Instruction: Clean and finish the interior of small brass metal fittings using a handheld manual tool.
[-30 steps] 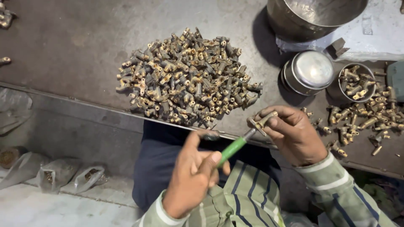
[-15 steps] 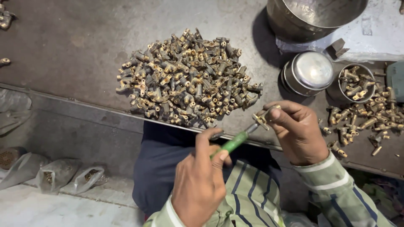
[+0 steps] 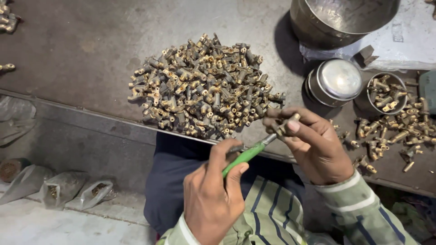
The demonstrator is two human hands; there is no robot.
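My left hand [image 3: 213, 195] grips a screwdriver with a green handle [image 3: 243, 157]; its metal tip points up and to the right. My right hand [image 3: 313, 143] pinches a small brass fitting [image 3: 286, 124] between thumb and fingers, and the screwdriver tip meets that fitting. Both hands hover over the near edge of a dark metal worktable [image 3: 81, 50]. A large heap of similar brass fittings [image 3: 204, 86] lies on the table just beyond my hands.
A big steel bowl [image 3: 340, 20] stands at the back right. Beside it sit a closed round steel tin [image 3: 338, 79] and an open tin holding fittings [image 3: 386, 93]. Loose fittings [image 3: 399, 131] are scattered at the right. Plastic bags [image 3: 68, 190] lie on the floor at the left.
My left hand has closed its fingers around the screwdriver and risen toward the right hand. The right hand has turned the fitting onto the tool's tip.
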